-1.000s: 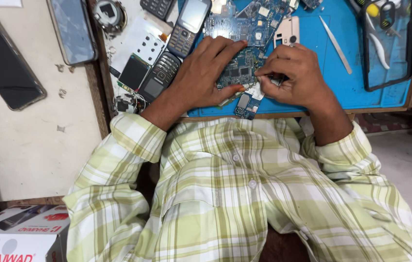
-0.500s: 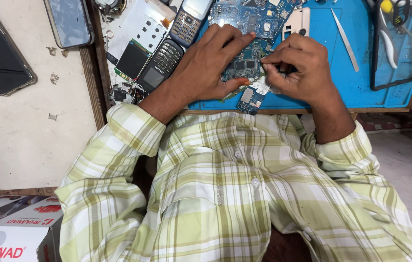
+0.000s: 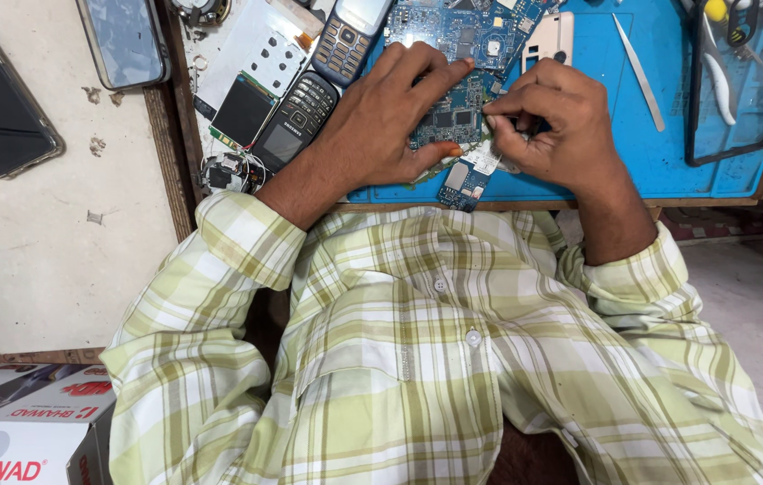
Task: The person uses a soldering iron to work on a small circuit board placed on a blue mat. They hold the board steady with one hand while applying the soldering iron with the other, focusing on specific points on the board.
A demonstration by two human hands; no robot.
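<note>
Two hands work over a blue mat [image 3: 714, 180] strewn with phone parts.

Largest is the mat; on it lies a blue circuit board [image 3: 453, 112]. Her or his left hand [image 3: 381, 126] lies flat with fingers spread, pressing the board down. Beside it, the right hand [image 3: 552, 117] is curled tight, pinching something small and dark at the board's edge. A black keypad phone [image 3: 296, 117] lies left.

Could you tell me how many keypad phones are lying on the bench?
2: a black keypad phone just beyond the left hand, and a grey keypad phone above it, cut off by the frame's top edge. Others may be out of view.
</note>
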